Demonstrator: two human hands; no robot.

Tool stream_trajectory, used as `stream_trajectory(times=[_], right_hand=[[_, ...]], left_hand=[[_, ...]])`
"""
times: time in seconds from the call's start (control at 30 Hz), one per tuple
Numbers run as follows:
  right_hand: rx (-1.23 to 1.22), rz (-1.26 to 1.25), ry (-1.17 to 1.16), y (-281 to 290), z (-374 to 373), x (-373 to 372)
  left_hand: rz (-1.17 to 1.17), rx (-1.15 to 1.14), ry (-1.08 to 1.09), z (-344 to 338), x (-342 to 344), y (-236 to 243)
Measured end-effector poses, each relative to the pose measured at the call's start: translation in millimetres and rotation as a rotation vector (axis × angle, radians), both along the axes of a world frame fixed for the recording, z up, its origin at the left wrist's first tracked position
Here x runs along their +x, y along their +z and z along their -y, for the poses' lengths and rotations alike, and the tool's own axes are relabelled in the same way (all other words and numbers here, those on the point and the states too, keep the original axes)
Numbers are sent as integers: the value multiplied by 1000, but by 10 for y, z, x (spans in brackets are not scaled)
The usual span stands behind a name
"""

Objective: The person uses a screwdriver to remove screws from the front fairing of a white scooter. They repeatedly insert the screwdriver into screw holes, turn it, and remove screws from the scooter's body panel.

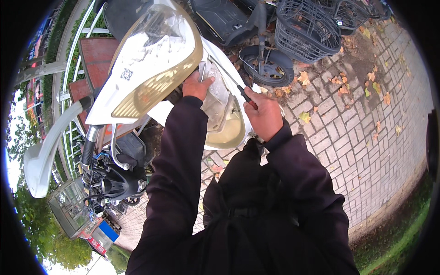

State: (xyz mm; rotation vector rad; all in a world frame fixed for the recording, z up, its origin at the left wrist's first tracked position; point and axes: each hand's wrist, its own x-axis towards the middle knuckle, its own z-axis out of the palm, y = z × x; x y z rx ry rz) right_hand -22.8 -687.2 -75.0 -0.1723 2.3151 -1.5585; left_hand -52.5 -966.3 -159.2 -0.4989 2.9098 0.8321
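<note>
A white scooter front [137,64], with a gold-tinted lamp section and white handlebar cover, fills the upper middle. Its inner panel [220,128] is exposed, cream at the lower end. My left hand [196,86] is closed at the gap between lamp section and inner panel, beside a small silvery piece [202,72]; what it grips is unclear. My right hand [263,113] grips a screwdriver [244,91] by its dark handle, at the panel's right edge; its long thin shaft slants up-left along that edge toward the top.
A dark scooter [220,18] with wire baskets [308,32] and a small wheel [268,68] stands beyond. Parked two-wheelers [119,185] line the left, near a white railing [66,119] and glass booth [68,206]. Fallen leaves lie on brick paving [348,151], bordered by grass at lower right.
</note>
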Motion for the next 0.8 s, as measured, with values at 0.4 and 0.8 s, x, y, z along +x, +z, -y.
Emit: stream_trajectory(times=[0.4, 0.8], right_hand=[[232, -202, 258, 283, -89, -513], [-264, 374, 457, -64, -564, -1716]], left_hand=[[99, 129, 175, -167, 25, 167], [124, 60, 152, -8, 76, -32]])
